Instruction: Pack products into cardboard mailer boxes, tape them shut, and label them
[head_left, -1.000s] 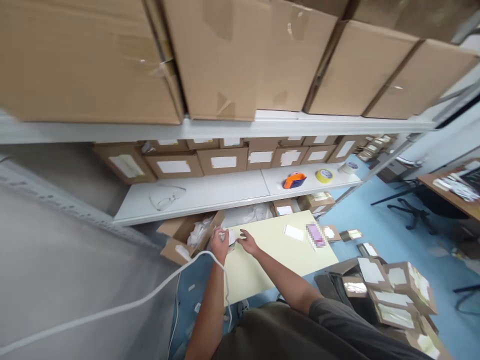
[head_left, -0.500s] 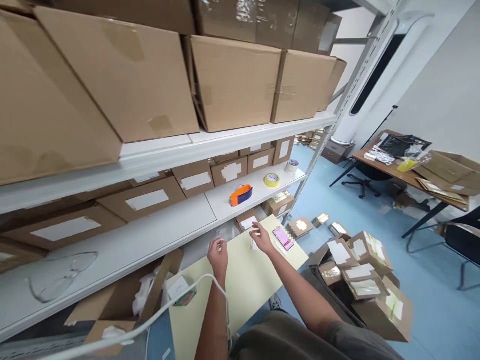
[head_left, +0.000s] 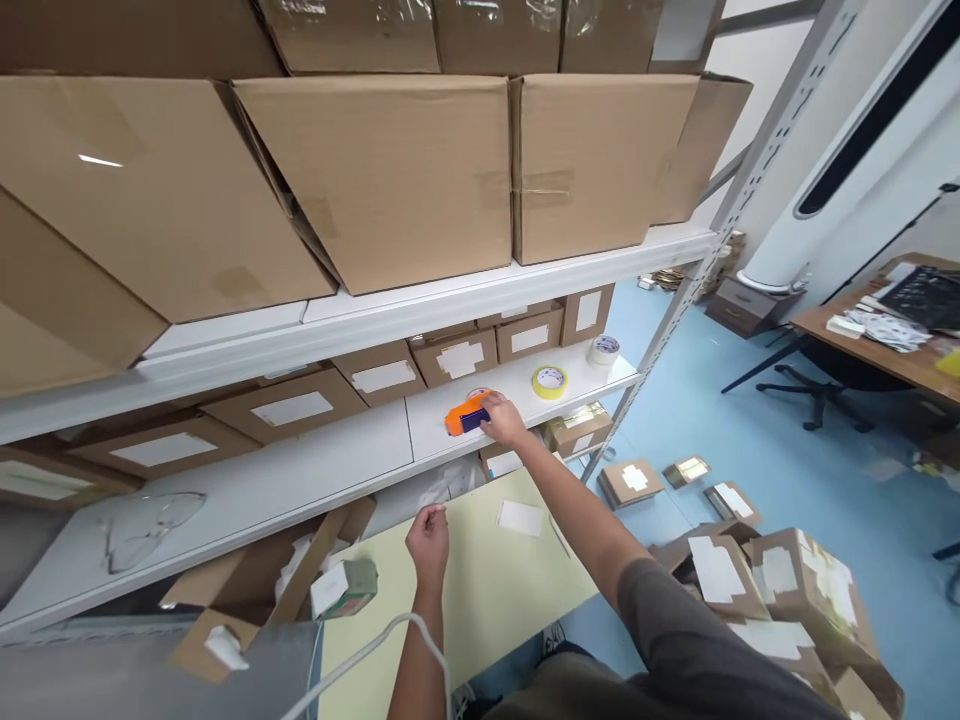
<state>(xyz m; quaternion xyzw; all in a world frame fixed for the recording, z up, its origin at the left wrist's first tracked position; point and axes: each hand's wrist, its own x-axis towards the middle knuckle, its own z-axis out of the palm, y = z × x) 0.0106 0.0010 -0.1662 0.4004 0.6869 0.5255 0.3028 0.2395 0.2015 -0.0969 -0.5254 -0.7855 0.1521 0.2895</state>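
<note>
My right hand [head_left: 501,418] reaches over the white shelf and has its fingers closed around an orange and dark blue tape dispenser [head_left: 466,412], which still rests on the shelf. My left hand [head_left: 427,540] hovers above the left part of the pale yellow table [head_left: 480,590], its fingers pinched together. Whatever those fingertips may hold is too small to make out. A white slip of paper [head_left: 519,518] lies on the table, and a small green and white box [head_left: 345,588] stands at its left edge.
Yellow tape [head_left: 550,382] and white tape [head_left: 604,350] sit right of the dispenser. Eyeglasses [head_left: 150,530] lie on the shelf's left part. Cardboard boxes [head_left: 390,180] fill the shelf above; parcels [head_left: 795,580] are piled on the floor. A white cable [head_left: 375,645] crosses near my left forearm.
My right hand has moved from above the table up to the shelf and taken hold of the tape dispenser. My left hand stays pinched over the table. The view has shifted left.
</note>
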